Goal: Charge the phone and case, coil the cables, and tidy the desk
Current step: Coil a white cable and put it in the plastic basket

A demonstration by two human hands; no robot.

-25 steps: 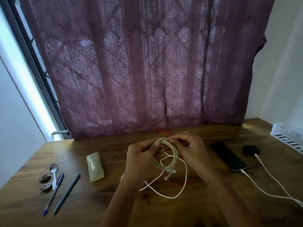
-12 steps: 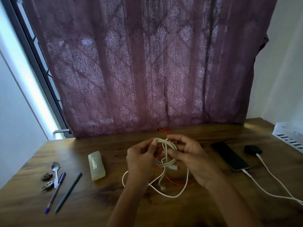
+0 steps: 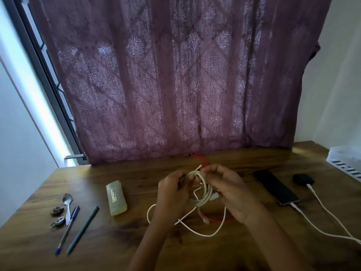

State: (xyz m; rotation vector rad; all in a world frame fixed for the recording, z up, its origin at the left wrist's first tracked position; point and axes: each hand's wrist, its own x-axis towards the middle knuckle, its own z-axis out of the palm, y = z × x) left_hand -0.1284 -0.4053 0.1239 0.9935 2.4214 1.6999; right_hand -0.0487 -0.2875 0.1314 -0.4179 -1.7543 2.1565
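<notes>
Both hands grip a coiled white cable [image 3: 201, 202] above the middle of the wooden desk [image 3: 136, 173]. The left hand [image 3: 172, 194] pinches the loop at 9 o'clock, and the right hand [image 3: 232, 190] curls round it at 3 o'clock. A loose tail droops to the desk at 6 o'clock. An orange cable [image 3: 201, 159] lies at 12 o'clock. At 3 o'clock of the hands lie the phone [image 3: 275, 186] and, beyond it, the black charging case [image 3: 302, 178], with white charging leads [image 3: 296, 207] plugged in.
</notes>
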